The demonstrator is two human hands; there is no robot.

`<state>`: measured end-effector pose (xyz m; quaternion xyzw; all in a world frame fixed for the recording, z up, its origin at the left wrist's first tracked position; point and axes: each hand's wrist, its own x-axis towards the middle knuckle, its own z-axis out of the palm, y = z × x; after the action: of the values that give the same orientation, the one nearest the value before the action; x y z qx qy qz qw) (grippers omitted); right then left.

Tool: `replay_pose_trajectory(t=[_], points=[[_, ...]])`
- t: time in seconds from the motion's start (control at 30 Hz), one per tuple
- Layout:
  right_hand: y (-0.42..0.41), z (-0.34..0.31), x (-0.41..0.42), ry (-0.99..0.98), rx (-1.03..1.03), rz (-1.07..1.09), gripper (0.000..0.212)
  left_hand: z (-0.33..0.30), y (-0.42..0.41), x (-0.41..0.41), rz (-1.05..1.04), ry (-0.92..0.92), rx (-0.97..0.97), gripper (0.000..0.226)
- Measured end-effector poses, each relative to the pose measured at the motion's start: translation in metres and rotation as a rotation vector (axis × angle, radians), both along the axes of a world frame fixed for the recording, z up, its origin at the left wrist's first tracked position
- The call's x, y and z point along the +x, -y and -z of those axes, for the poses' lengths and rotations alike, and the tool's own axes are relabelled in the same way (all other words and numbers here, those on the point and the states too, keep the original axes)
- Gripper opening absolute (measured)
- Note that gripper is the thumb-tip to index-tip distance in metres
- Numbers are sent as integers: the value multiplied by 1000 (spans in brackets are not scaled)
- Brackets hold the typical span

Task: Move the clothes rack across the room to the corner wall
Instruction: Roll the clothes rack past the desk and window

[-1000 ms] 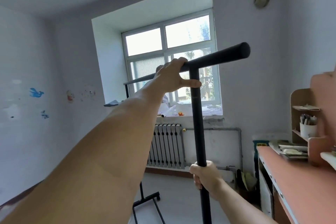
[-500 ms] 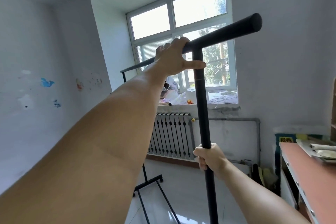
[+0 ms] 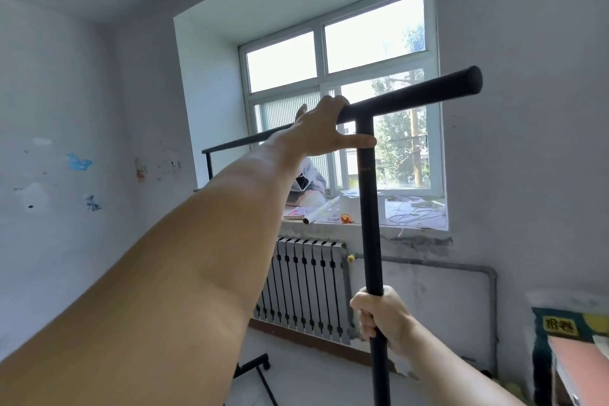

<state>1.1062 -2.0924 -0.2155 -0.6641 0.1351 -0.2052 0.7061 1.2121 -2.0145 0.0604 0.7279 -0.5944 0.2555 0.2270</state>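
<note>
1. Pale walls [image 3: 527, 43]; the left wall [image 3: 49, 109] carries blue and orange marks and scuffs.
2. A recessed window [image 3: 349, 76] with a white frame lets in bright daylight; trees show outside.
3. The sill [image 3: 412, 214] is cluttered with papers, a rolled tube, cords and a bundle of cloth.
4. A dark ribbed radiator [image 3: 306, 287] stands below the window, with a grey pipe [image 3: 454, 265] running right.
5. The floor [image 3: 306, 379] is light and glossy.
6. An orange bench [image 3: 583, 362] edge shows at lower right.
</note>
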Motion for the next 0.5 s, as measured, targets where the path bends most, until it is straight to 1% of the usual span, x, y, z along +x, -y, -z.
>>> replay_pose_trajectory(t=[0.07, 0.17, 0.33, 0.5], points=[[20, 0, 14, -14, -1, -24, 44, 2, 18, 15, 3, -27, -21, 65], [46, 1, 38, -15, -4, -56, 43, 2, 43, 34, -90, 56, -3, 64], [90, 0, 84, -11, -30, -101, 41, 1, 79, 73, -221, 125, 47, 80], [151, 2, 132, -11, -16, -170, 42, -1, 132, 110, -341, 141, 88, 80]])
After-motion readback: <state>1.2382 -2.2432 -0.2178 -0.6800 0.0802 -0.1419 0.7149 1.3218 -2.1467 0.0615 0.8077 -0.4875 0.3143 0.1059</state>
